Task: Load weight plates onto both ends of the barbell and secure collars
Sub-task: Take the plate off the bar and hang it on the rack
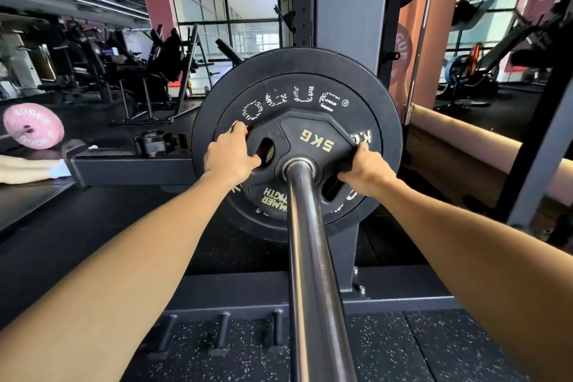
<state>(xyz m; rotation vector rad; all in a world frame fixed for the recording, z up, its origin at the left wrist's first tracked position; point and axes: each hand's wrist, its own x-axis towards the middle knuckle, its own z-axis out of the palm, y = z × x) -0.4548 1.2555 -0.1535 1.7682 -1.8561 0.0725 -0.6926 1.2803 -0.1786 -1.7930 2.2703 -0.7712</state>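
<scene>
Along the bar (313, 257), your left hand (231, 155) and right hand (367, 169) gripped the small plate (313, 141) with curled fingers; you needed even pushing against the big plate (279, 84).

I have one view only, a wide-angle head camera. It looks forward and slightly down along the bar (313, 257), which runs away from the lens to the plates (297, 96) close ahead (straight lines bow at the edges). The rack (347, 9) rises just behind.
</scene>
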